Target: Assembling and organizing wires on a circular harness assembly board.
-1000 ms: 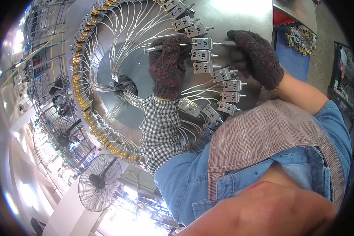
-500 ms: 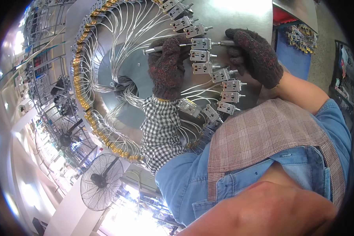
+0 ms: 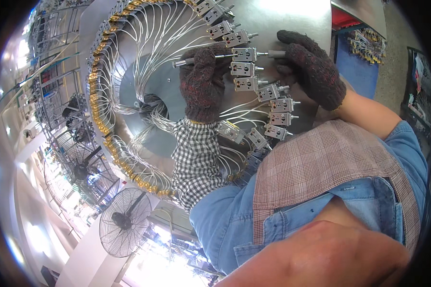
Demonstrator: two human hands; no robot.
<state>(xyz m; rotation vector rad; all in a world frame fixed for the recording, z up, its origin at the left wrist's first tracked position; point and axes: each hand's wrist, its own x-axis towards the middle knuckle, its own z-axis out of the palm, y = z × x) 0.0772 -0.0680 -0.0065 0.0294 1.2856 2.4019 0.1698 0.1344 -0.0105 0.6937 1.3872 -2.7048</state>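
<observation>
My left hand (image 3: pixel 202 86), in a dark knitted glove, is closed around a slim screwdriver (image 3: pixel 185 62) with a silvery handle. Its thin shaft points right and meets the left side of a small metal switch-like box (image 3: pixel 244 54). To the right, my gloved right hand (image 3: pixel 313 69) grips the end of a grey cylindrical tool (image 3: pixel 276 54), which lines up with that box's spindle. The fingertips on it are partly hidden. More such boxes with spindles stand in a curved row, including one just below (image 3: pixel 243 69) and another farther down (image 3: pixel 281 104).
A round metal table (image 3: pixel 292 14) carries the boxes. White wires (image 3: pixel 143 67) run from a central hole to a ring of brass-coloured parts (image 3: pixel 95 91). Fans (image 3: pixel 124 221) stand at lower left. A blue surface with bundled wired parts (image 3: pixel 368 47) lies at right.
My right hand has shifted and rolled slightly, its index finger lifting a little around the grey tool. The screwdriver's handle end in my left hand has dipped slightly.
</observation>
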